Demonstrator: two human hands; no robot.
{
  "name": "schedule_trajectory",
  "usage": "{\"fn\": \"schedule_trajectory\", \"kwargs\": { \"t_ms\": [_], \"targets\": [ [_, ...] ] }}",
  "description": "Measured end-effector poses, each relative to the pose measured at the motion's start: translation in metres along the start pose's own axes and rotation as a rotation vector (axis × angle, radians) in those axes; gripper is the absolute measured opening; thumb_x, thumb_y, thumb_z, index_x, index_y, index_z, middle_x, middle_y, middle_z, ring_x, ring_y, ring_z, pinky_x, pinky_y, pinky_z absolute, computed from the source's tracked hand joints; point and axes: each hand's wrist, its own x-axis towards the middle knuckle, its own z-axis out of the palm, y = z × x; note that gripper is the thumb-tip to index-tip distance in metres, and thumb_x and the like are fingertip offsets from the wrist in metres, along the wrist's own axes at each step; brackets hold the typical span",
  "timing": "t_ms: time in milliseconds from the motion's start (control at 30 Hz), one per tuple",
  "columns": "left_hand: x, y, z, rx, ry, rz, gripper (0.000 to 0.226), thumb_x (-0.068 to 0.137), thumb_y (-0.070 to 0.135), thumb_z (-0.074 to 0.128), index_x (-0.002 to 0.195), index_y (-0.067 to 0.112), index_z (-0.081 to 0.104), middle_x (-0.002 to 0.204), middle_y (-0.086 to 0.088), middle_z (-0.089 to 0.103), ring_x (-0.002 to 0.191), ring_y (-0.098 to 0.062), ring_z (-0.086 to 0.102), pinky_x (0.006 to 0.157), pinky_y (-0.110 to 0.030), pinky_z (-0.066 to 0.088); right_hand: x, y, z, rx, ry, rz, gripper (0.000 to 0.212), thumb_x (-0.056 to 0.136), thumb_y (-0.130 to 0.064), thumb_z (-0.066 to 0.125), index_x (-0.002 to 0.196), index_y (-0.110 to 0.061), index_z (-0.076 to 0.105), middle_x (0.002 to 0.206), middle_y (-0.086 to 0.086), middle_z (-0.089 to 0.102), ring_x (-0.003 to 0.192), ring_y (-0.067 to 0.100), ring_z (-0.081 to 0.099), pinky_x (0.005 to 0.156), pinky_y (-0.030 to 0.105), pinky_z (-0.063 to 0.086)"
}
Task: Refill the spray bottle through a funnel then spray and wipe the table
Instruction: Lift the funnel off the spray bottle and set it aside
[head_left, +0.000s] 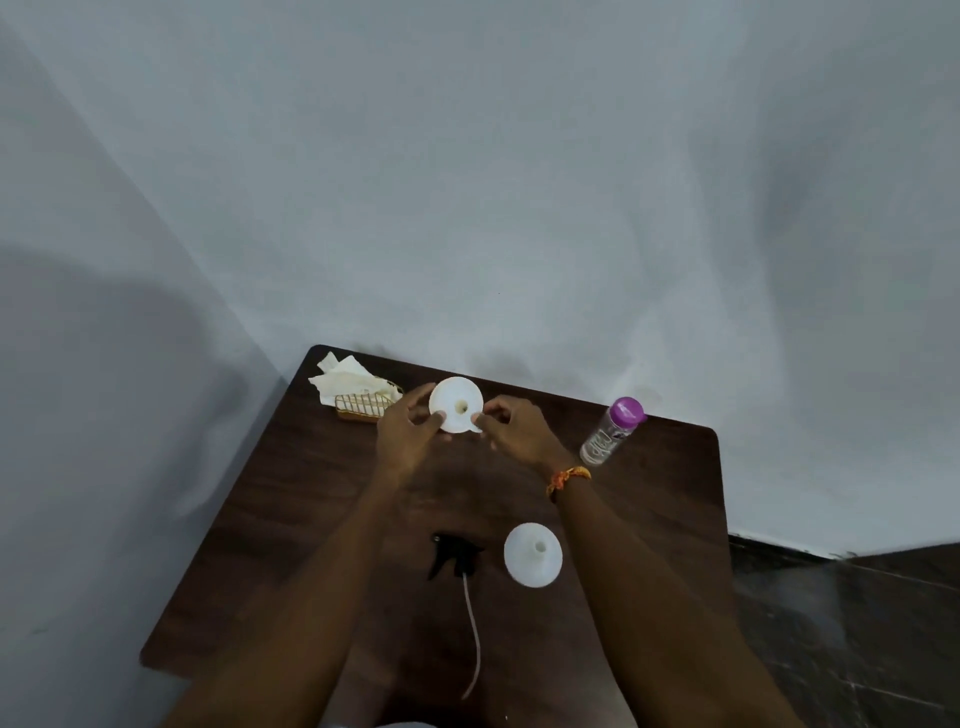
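- At the far end of the dark wooden bench (649, 519), both hands are on a white funnel (456, 404), seen from above with its wide mouth up.
- Left hand (408, 436): fingers curled on the funnel's left rim, thumb on the near edge.
- Right hand (514, 428): fingertips pinch the small tab at the funnel's right rim; an orange thread band sits on that wrist.
- Cannot tell if the funnel is lifted or resting on the bench.
- The spray bottle (533, 555), white and open-necked, stands near the front of the bench, well apart from the funnel.
- The black trigger head (451, 555) with its long dip tube lies flat just left of the bottle, so the cap is off.
- A clear water bottle (613, 431) with a purple cap stands at the right back edge.
- Paper napkins (345, 382) sit in a gold wire holder (363, 407) at the back left.
- Handling guess: the funnel looks like thin, light, stiff plastic, so the rim or tab is the best hold. Steady it once it is seated, since the small bottle likely tips easily.
- The water bottle looks smooth, so grip it around the middle.
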Motion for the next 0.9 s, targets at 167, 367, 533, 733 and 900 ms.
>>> {"fn": "schedule_trajectory", "kwargs": {
  "t_ms": [167,367,533,733,900],
  "targets": [
    [0.030,-0.013,0.002,0.154,0.013,-0.004,0.032,0.100,0.036,0.063,0.126,0.020,0.074,0.117,0.001,0.077,0.109,-0.018,0.071,0.092,-0.045,0.062,0.044,0.010,0.029,-0.056,0.098,0.004,0.011,0.095,-0.015,0.070,0.104,-0.010,0.074,0.087,0.005,0.078,0.068,0.014,0.075,0.069,0.031,0.060],
    [0.068,-0.040,0.003,0.378,-0.027,-0.088,0.029,0.100,0.028,0.062,0.122,0.015,0.076,0.114,-0.006,0.078,0.107,-0.022,0.072,0.098,-0.042,0.058,0.081,0.032,0.058,-0.131,0.110,0.023,0.021,0.089,-0.004,0.068,0.109,-0.007,0.074,0.101,0.008,0.078,0.092,0.022,0.070,0.081,0.029,0.052],
    [0.084,-0.061,0.004,0.483,-0.105,-0.156,0.026,0.099,0.020,0.062,0.118,0.011,0.078,0.105,-0.011,0.080,0.099,-0.025,0.073,0.095,-0.038,0.056,0.098,0.056,0.080,-0.218,0.070,0.036,0.032,0.087,0.003,0.066,0.116,-0.004,0.075,0.112,0.013,0.078,0.101,0.030,0.072,0.079,0.010,0.038],
    [0.088,-0.073,0.002,0.506,-0.177,-0.170,0.021,0.097,0.021,0.066,0.111,0.010,0.078,0.105,-0.010,0.079,0.101,-0.025,0.072,0.085,-0.028,0.046,0.103,0.065,0.092,-0.211,0.045,0.093,0.039,0.090,0.004,0.062,0.126,-0.005,0.074,0.124,0.015,0.076,0.114,0.032,0.070,0.091,0.007,0.036],
    [0.088,-0.084,0.002,0.463,-0.253,-0.250,0.034,0.096,0.021,0.068,0.129,0.012,0.070,0.122,-0.008,0.075,0.107,-0.026,0.073,0.101,-0.045,0.057,0.092,0.070,0.095,-0.212,0.019,0.162,0.053,0.091,0.000,0.067,0.144,0.000,0.060,0.144,0.020,0.064,0.134,0.035,0.061,0.111,0.024,0.039]
  ]
}}
